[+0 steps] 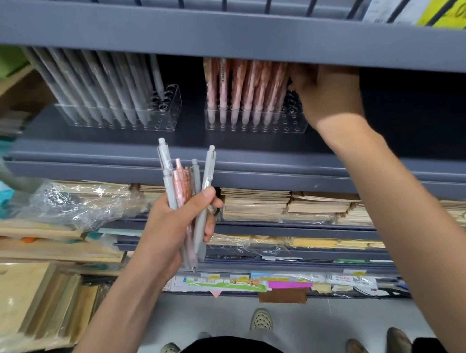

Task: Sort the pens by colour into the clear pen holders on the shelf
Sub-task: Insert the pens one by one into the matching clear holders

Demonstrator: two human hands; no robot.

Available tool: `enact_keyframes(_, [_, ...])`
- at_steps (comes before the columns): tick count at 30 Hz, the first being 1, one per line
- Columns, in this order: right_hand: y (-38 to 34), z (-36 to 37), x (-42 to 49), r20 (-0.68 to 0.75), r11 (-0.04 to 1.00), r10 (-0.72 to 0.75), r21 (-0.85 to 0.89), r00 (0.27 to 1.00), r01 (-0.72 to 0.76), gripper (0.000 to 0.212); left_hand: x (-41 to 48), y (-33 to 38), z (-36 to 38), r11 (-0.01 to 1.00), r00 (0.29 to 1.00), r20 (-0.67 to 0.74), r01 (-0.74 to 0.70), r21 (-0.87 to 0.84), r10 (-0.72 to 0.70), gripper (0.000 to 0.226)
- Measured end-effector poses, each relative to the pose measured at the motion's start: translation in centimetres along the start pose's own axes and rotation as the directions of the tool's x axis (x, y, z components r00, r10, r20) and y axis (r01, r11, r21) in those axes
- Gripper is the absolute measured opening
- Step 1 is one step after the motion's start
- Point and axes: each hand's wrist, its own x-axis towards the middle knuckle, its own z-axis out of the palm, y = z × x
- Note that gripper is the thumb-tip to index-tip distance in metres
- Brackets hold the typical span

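**Right hand [329, 95] at the pink holder's [290, 126] free end**

The right hand reaches the right end of the pink holder, beside its standing pens; its fingertips do not show, so I cannot tell what its grip holds; below and left of that holder the left hand [176, 227] clasps a bundle of pens [189, 179], grey and pink, long axes upright; the grey holder [173, 107] stands further left.
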Motion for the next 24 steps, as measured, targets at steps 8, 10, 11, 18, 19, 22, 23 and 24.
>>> enact_keyframes(8, [-0.8, -0.8, -3.3, -0.190, 0.961, 0.185, 0.240, 0.964, -0.138, 0.015, -0.3, 0.5, -2.0, 0.998, 0.998, 0.054, -0.031, -0.056, 0.033, 0.025])
enact_keyframes(10, [-1.8, -0.8, -5.1, -0.173, 0.874, 0.251, 0.463, 0.952, -0.146, 0.018, -0.4, 0.6, -2.8, 0.999, 0.998, 0.060, -0.021, -0.048, 0.024, 0.024])
enact_keyframes(11, [-2.4, -0.6, -6.1, -0.127, 0.853, 0.258, 0.496, 0.958, -0.164, 0.023, -0.5, 0.6, -3.2, 0.999, 0.997, 0.069, -0.016, -0.044, 0.019, 0.024])
enact_keyframes(18, [-7.4, 2.6, -12.3, 0.372, 0.835, 0.067, 0.487, 0.926, -0.256, 0.012, -1.3, 1.1, -5.4, 0.997, 0.987, 0.161, 0.001, -0.074, 0.011, 0.014])
enact_keyframes(19, [-8.1, 3.2, -12.8, 0.428, 0.819, 0.038, 0.504, 0.903, -0.273, 0.013, -1.4, 1.1, -5.8, 0.997, 0.984, 0.178, 0.004, -0.071, 0.009, 0.014])
enact_keyframes(22, [-9.8, 4.8, -13.9, 0.525, 0.750, 0.008, 0.560, 0.851, -0.353, 0.008, -1.9, 1.3, -7.2, 0.998, 0.980, 0.201, 0.015, -0.061, -0.003, 0.020])
enact_keyframes(23, [-10.2, 5.3, -14.1, 0.541, 0.724, 0.022, 0.571, 0.840, -0.387, 0.008, -2.0, 1.3, -7.7, 0.999, 0.978, 0.207, 0.013, -0.053, -0.002, 0.019])
enact_keyframes(24, [-10.5, 5.7, -14.2, 0.550, 0.692, 0.035, 0.589, 0.835, -0.417, 0.008, -2.1, 1.4, -8.2, 0.999, 0.977, 0.213, 0.009, -0.045, 0.001, 0.017])
